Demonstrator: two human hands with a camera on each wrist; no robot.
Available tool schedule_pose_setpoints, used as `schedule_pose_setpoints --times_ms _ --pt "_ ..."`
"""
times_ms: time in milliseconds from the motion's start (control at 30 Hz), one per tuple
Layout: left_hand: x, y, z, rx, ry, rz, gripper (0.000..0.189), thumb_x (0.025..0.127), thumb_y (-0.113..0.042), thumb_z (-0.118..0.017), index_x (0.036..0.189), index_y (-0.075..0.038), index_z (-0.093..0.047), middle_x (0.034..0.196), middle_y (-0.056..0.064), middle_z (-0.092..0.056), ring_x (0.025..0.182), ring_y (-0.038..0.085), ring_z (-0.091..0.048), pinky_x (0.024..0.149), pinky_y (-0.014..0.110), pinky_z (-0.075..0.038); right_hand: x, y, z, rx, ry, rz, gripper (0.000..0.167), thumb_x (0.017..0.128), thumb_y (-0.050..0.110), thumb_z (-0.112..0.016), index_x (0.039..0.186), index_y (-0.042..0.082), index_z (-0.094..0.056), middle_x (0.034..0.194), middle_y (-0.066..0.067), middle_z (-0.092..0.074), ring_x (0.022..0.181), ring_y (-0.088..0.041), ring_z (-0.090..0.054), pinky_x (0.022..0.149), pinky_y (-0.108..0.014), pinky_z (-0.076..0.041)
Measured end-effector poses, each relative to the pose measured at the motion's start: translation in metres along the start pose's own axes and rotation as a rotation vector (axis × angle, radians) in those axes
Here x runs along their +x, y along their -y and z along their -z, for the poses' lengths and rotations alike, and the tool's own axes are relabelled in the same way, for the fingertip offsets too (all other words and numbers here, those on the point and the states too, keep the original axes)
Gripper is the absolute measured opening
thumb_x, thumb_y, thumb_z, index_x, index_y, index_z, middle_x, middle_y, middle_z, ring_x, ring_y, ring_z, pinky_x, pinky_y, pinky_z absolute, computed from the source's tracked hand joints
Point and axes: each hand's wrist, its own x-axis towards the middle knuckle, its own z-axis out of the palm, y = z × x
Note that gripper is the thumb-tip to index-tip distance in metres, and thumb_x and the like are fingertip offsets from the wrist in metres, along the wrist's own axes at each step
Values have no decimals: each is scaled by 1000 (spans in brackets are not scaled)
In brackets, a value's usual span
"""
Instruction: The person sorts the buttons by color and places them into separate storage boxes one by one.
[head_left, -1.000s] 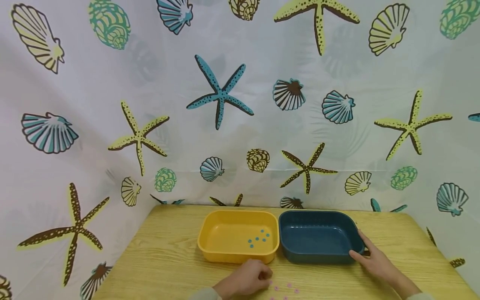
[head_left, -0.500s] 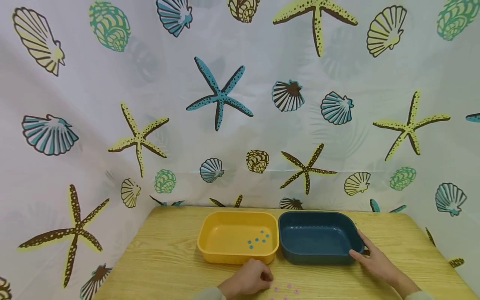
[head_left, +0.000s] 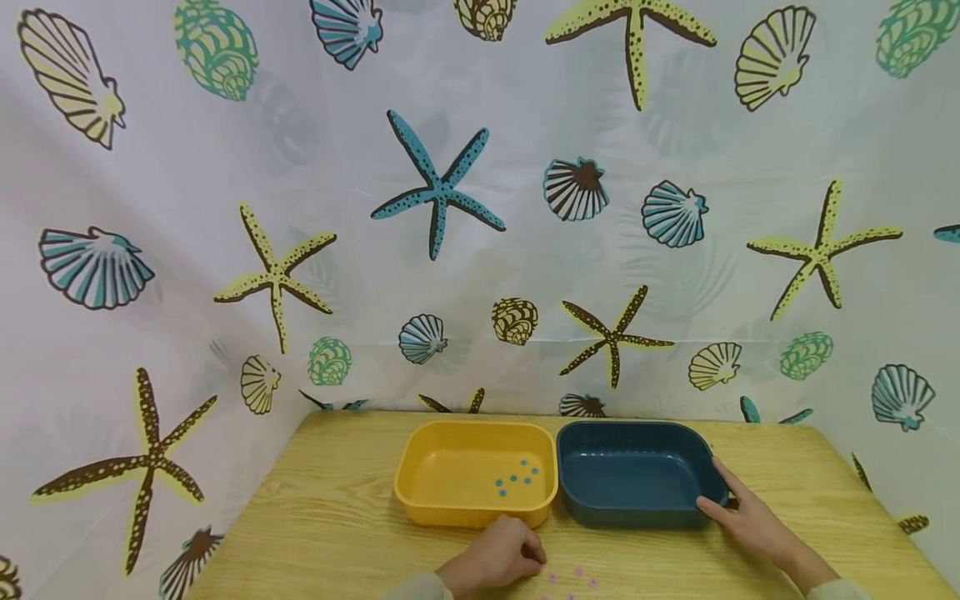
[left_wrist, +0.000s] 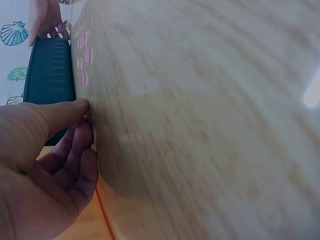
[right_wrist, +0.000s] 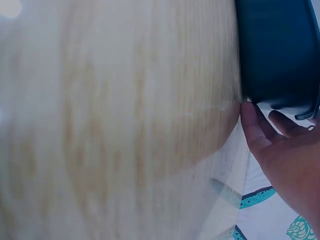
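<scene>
My left hand [head_left: 498, 552] is low over the table in front of the yellow tray [head_left: 420, 515]. Its thumb and index fingertip meet right at the wood, pinching a tiny pink button-like piece [left_wrist: 86, 116], mostly hidden by the fingers. Several more pink pieces [head_left: 577, 572] lie on the table just right of this hand. Around the near right corner of the dark blue tray [head_left: 637, 518] rests my right hand [head_left: 757, 529], thumb at the front and fairly straight fingers along the side. The blue tray has a bare bottom.
Several small blue button-like pieces [head_left: 513, 478] lie inside the yellow tray, toward its right side. Both trays stand side by side on the wooden table [head_left: 330, 500]. A white curtain [head_left: 480, 275] with shells and starfish surrounds the table behind and at the sides.
My left hand has shifted slightly to the right, and the nearest pink piece has disappeared behind its fingertips. The right hand stays at the blue tray's corner.
</scene>
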Motion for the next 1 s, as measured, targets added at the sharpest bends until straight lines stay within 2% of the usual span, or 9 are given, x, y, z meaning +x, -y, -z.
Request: schedule_pose_setpoints --times_ms 433,767,1000 --pt "0 1 3 18 -25 -38 12 81 -9 -73 72 -16 -69 66 -18 -57 61 -5 -50 59 13 -44 1 7 3 34 22 -29 85 95 37 -56 151 1 -3 150 -35 -4 128 -52 -30 100 -55 -33" --pt "-4 -2 10 -88 -53 -11 14 83 -6 -69 74 -15 -64 66 -15 -54 61 -3 -49 59 15 -44 2 6 3 14 9 -28 86 95 37 -57 151 0 -4 148 -37 -7 127 -51 -33 100 -55 -34" --pt "-6 -14 17 -274 -65 6 7 88 -7 -65 83 -11 -65 72 -11 -59 65 1 -52 61 18 -46 0 6 0 3 12 -49 87 94 40 -57 151 0 -4 148 -37 -8 127 -52 -31 100 -56 -32"
